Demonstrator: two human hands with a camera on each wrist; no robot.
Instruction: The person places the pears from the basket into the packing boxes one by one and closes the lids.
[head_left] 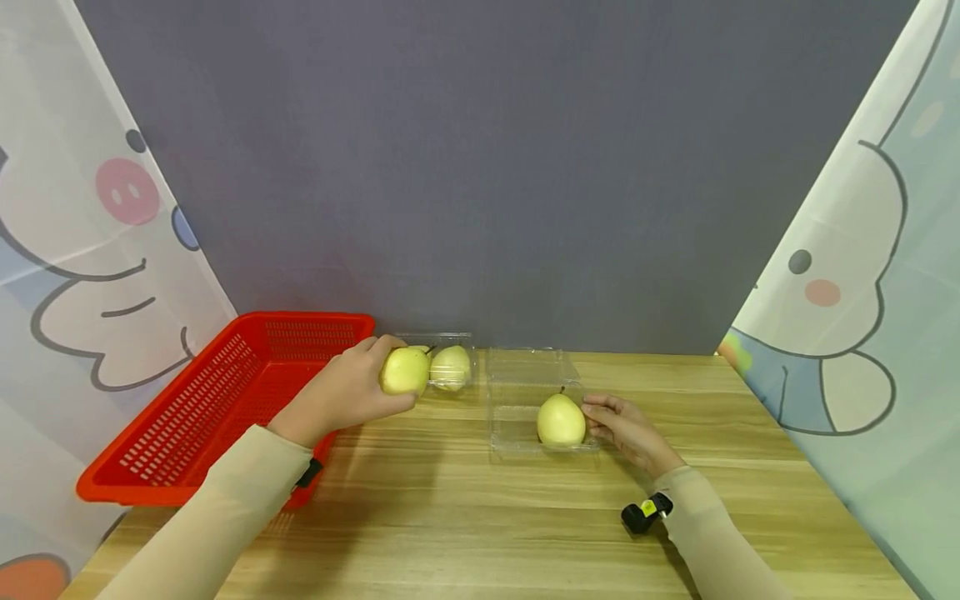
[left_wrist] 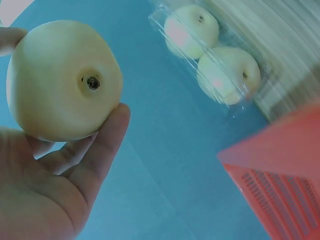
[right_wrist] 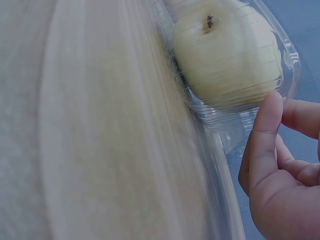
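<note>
My left hand [head_left: 339,393] grips a yellow pear [head_left: 406,372] above the table, beside the red basket. Its base end faces the camera in the left wrist view, with thumb and fingers around its sides. My right hand [head_left: 628,432] pinches the right rim of a transparent plastic clamshell box [head_left: 513,429], whose lid stands raised at the back. One pear [head_left: 561,422] sits in the right side of this box, stem up. Behind the held pear, a second transparent box [left_wrist: 155,19] contains two pears [left_wrist: 229,75]; in the head view my left hand partly hides it.
A large red perforated basket [head_left: 168,400] stands on the left of the wooden table [head_left: 465,533]. A grey panel [head_left: 480,167] rises along the back edge, and printed cartoon sheets flank both sides. Each wrist wears a dark device [head_left: 645,512].
</note>
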